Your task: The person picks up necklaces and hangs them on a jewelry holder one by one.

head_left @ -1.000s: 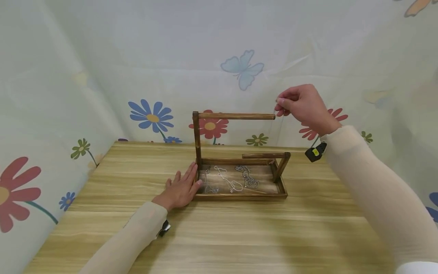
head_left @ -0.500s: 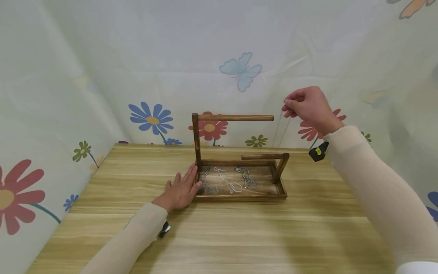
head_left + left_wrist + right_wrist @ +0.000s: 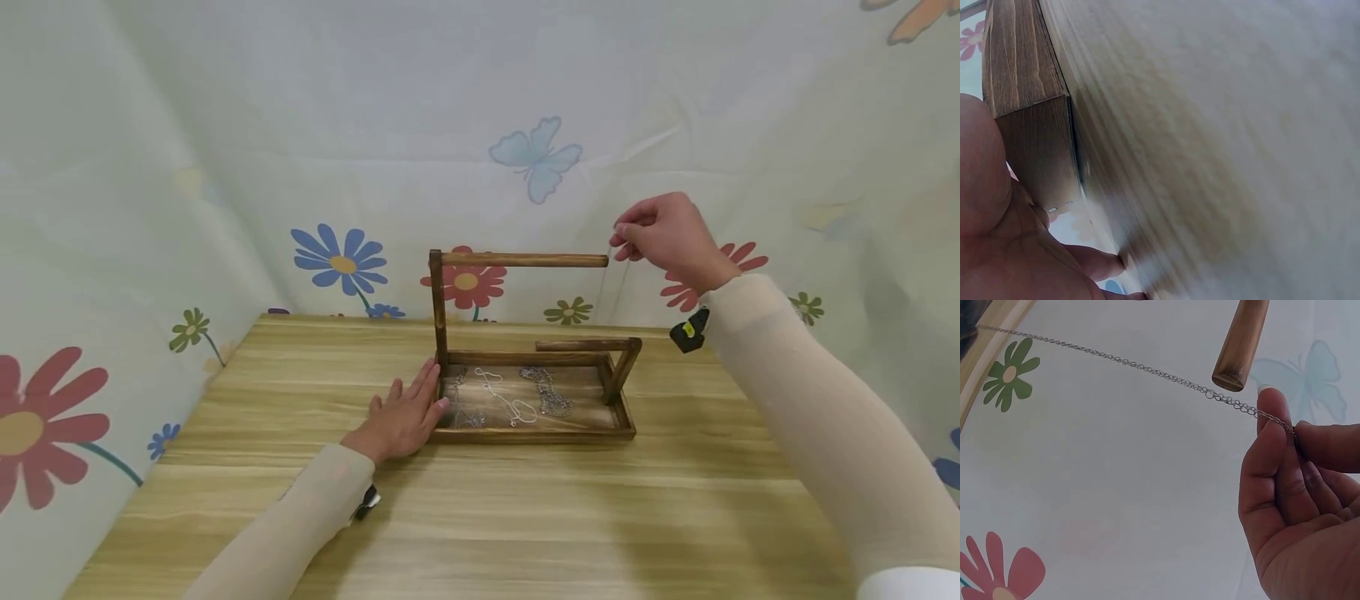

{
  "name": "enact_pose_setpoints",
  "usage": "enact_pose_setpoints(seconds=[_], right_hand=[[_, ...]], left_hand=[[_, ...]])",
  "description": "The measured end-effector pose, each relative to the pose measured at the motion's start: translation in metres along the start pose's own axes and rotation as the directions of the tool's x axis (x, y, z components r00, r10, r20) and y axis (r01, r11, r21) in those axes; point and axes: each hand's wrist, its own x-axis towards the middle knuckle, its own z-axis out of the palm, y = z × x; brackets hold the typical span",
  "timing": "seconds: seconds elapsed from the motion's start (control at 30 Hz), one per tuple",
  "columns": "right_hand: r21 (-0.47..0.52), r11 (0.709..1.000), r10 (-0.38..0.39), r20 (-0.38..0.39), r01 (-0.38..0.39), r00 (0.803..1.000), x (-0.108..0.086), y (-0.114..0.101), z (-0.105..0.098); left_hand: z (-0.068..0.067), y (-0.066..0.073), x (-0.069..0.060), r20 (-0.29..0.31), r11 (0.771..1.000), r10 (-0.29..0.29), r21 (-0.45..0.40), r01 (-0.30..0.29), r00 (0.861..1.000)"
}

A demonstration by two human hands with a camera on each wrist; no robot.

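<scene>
My right hand [image 3: 663, 237] pinches a thin silver chain necklace [image 3: 1129, 362] between thumb and index finger, just right of the free end of the upper wooden bar [image 3: 525, 260]. In the right wrist view the chain stretches away from the fingertips and passes close by the bar's end [image 3: 1238, 356], apparently not looped over it. The brown wooden tray stand [image 3: 532, 437] sits on the table. Against its left end my left hand [image 3: 397, 421] rests with extended fingers; the left wrist view has that hand beside the tray's corner [image 3: 1038, 137].
Inside the tray lie several silver chains: a fine one [image 3: 468, 417] at left, a bright one [image 3: 513, 408] in the middle and a thicker one [image 3: 551, 400] at right. A shorter, lower bar [image 3: 581, 345] juts left from the right post. Behind the table [image 3: 480, 517] hangs a flowered cloth.
My right hand with the necklace drew away to the right of the upper bar's end, then came back closer to it. My left hand stays against the tray.
</scene>
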Motion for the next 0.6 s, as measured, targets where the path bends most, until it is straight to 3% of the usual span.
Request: enact_pose_setpoints(seconds=[0.17,0.27,0.4,0.6], right_hand=[[0.007,1.0,-0.001,0.02,0.001,1.0,0.006,-0.005,0.007],[0.001,1.0,0.008,0.026,-0.008,1.0,0.007,-0.007,0.011],[-0.004,1.0,0.024,0.025,-0.024,0.999,0.007,-0.01,0.015],[0.027,0.999,0.037,0.035,-0.038,0.999,0.006,-0.016,0.018]], left_hand=[[0.004,-0.004,0.002,-0.014,1.0,0.011,0.007,-0.011,1.0],[-0.006,0.007,-0.004,0.01,1.0,0.007,-0.022,-0.007,1.0],[-0.015,0.018,-0.008,0.03,1.0,-0.004,0.0,0.004,1.0],[-0.016,0.025,-0.009,0.026,1.0,0.002,0.026,-0.003,1.0]])
